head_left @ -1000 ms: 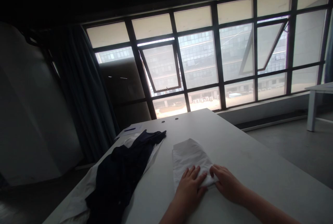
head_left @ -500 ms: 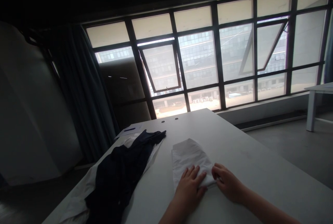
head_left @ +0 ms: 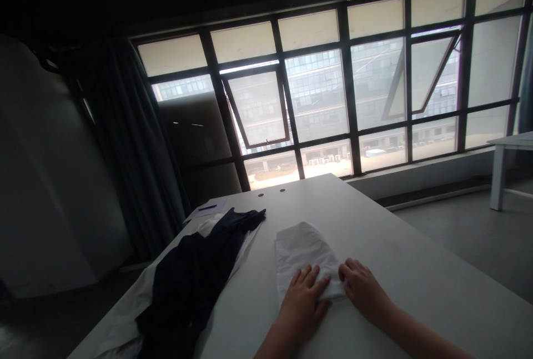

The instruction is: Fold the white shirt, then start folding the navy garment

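Observation:
A folded white cloth garment [head_left: 303, 245], its exact kind not visible, lies flat on the white table in front of me. My left hand [head_left: 303, 298] rests palm down across its near part, fingers stretched out. At the right edge of the cloth is my right hand [head_left: 362, 288], its fingers curled together and pinching the border. The fingertips partly hide that edge. To the left of the folded cloth, a dark navy garment [head_left: 195, 267] is spread loosely over other white cloth [head_left: 135, 306].
The white table [head_left: 416, 275] extends away toward large windows [head_left: 316, 92]. Paper [head_left: 220, 204] with a dark pen [head_left: 207, 208] lies at the far left. Two round cable holes are near the far edge. Another white table [head_left: 498, 175] stands at right.
My right hand has turned slightly at the cloth's right edge, its knuckles a little higher and its fingers less tucked under. The left hand and the garments look unmoved.

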Action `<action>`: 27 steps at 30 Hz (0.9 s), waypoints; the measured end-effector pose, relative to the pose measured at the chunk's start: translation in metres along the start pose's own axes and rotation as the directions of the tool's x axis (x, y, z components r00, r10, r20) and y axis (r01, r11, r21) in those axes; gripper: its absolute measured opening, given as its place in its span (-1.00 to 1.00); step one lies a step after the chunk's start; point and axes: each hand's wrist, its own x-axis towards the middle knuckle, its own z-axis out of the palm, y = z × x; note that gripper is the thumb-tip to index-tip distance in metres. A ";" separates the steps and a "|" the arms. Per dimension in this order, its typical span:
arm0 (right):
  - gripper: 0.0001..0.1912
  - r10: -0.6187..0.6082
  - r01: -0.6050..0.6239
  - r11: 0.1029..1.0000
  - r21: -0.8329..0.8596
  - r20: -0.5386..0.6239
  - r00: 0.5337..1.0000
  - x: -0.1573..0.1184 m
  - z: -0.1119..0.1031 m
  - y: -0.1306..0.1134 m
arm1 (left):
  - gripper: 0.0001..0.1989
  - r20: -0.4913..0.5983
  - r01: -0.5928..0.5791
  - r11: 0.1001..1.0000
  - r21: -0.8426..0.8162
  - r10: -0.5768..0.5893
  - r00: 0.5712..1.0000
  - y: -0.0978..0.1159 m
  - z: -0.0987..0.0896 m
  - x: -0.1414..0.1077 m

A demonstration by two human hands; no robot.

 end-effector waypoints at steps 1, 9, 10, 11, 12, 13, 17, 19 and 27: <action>-0.69 0.010 -0.010 1.000 -0.007 -0.006 1.000 0.000 -0.001 0.000 | -0.44 0.001 0.001 1.000 0.002 -0.001 1.000 0.000 0.000 0.000; -0.79 -0.138 0.140 0.988 0.068 -0.024 0.990 -0.001 -0.012 -0.009 | -0.50 0.043 -0.014 0.999 0.038 0.012 0.999 -0.001 -0.004 0.000; -0.77 -0.175 0.176 0.981 0.082 -0.013 0.984 -0.001 -0.011 -0.009 | -0.50 0.043 -0.013 0.999 0.053 0.011 0.999 0.000 -0.003 0.000; -0.74 -0.201 0.200 0.975 0.094 -0.003 0.980 -0.002 -0.009 -0.009 | -0.51 0.040 -0.009 0.998 0.068 0.006 0.999 0.001 -0.003 -0.001; -0.71 -0.212 0.210 0.972 0.101 0.006 0.977 -0.003 -0.007 -0.008 | -0.50 0.037 -0.001 0.997 0.080 -0.002 0.999 0.002 -0.002 -0.001; -0.68 -0.213 0.210 0.972 0.105 0.015 0.977 -0.004 -0.004 -0.006 | -0.49 0.032 0.009 0.996 0.088 -0.012 0.999 0.002 -0.001 -0.001; -0.54 -0.174 0.168 0.981 0.095 0.055 0.983 -0.004 0.006 0.005 | -0.42 0.027 0.057 0.995 0.087 -0.060 0.998 0.005 0.002 0.000; -0.48 -0.156 0.149 0.985 0.082 0.082 0.984 -0.003 0.008 0.008 | -0.38 0.036 0.081 0.993 0.091 -0.084 0.996 0.006 0.003 0.000; -0.41 -0.262 0.250 0.964 0.088 0.176 0.949 -0.003 -0.002 0.003 | -0.37 0.040 0.122 0.990 0.070 -0.125 0.991 0.005 0.004 0.002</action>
